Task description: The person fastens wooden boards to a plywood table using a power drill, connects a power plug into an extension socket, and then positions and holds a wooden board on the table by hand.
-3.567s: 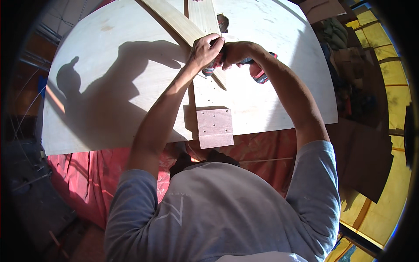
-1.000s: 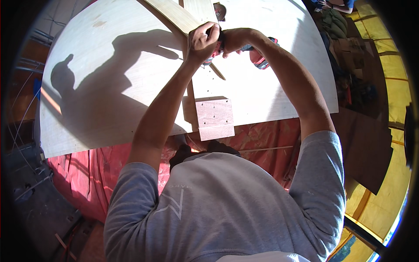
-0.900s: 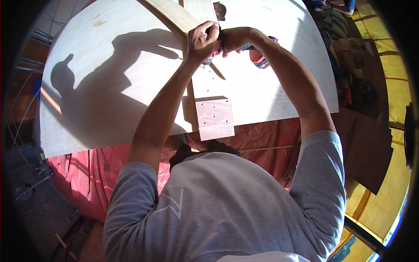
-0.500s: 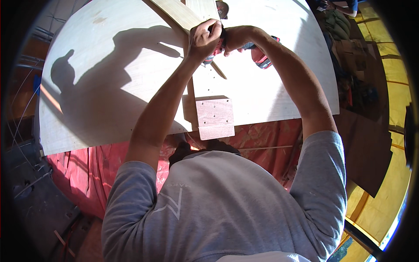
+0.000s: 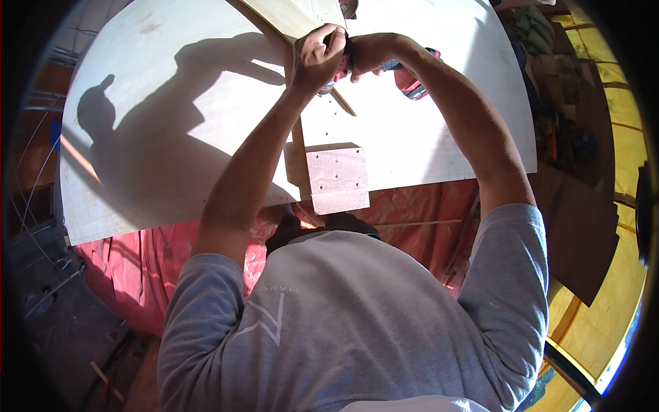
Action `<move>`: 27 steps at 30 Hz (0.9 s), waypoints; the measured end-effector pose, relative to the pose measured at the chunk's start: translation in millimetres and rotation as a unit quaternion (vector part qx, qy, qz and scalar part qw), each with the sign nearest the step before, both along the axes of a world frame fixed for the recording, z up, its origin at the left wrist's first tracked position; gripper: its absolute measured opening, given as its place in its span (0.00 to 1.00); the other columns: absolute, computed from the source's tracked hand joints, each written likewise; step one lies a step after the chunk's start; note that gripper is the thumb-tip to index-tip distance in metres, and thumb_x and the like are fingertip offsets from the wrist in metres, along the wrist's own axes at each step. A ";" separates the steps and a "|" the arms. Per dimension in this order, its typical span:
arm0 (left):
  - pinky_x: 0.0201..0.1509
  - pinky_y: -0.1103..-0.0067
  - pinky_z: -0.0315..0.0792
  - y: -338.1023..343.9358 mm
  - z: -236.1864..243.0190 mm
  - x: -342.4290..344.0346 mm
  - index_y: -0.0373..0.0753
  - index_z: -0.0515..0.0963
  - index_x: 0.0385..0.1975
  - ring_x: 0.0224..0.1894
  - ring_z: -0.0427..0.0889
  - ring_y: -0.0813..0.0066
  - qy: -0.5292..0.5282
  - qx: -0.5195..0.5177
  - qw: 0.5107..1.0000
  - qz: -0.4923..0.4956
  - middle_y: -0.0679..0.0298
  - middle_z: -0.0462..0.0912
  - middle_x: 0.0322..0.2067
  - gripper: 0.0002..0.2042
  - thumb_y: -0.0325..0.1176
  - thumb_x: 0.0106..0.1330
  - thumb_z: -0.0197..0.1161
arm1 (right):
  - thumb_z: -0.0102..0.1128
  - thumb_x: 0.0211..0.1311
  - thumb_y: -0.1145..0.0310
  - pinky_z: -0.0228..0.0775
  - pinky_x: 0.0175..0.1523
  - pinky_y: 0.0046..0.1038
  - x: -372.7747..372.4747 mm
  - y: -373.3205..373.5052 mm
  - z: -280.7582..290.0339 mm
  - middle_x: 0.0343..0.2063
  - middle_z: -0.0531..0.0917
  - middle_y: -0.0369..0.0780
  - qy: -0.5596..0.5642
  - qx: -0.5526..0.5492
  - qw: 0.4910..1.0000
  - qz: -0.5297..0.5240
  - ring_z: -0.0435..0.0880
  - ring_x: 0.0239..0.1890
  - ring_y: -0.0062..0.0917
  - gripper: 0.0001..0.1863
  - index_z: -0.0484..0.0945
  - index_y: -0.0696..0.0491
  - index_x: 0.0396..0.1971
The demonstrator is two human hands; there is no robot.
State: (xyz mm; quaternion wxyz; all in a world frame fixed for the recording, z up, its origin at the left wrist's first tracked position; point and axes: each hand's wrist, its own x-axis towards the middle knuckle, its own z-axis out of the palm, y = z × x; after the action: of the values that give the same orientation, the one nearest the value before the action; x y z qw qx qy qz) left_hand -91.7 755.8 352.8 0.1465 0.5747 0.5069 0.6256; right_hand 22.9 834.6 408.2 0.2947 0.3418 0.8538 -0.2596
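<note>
Head view; clock centred on the frame. Toward 12: red-and-black drill (image 5: 342, 67), left hand (image 5: 318, 59) wrapped over its front, right hand (image 5: 365, 55) around its rear; red battery (image 5: 410, 85) out toward 4 from the hands. Slanted pale board (image 5: 278, 16) enters between 11 and 12, passes beneath the hands. Near centre: reddish plywood block (image 5: 338, 177), dark dots (holes or screw heads, cannot tell), overhanging near edge of white panel (image 5: 412, 141). Person's shadow (image 5: 161, 127) at 10; red sheet (image 5: 147, 264) at 8; brown sheets (image 5: 573, 226) at 3; yellow panels (image 5: 623, 161) beyond, 2 to 4.
</note>
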 end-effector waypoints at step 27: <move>0.27 0.74 0.67 -5.1 -13.5 1.5 0.32 0.72 0.27 0.21 0.72 0.69 0.035 0.003 0.999 -0.013 0.57 0.72 0.20 0.11 0.30 0.68 0.47 | 0.63 0.55 0.67 0.76 0.43 0.30 -4.8 12.3 -16.0 0.39 0.83 0.42 0.022 -0.011 0.990 0.142 0.82 0.40 0.30 0.17 0.79 0.55 0.46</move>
State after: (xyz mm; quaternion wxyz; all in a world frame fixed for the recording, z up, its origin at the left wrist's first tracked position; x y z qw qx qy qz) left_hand -90.2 750.7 339.3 0.1352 0.6030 0.5021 0.6050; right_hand 18.1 847.0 392.1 0.3135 0.2078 0.8970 -0.2321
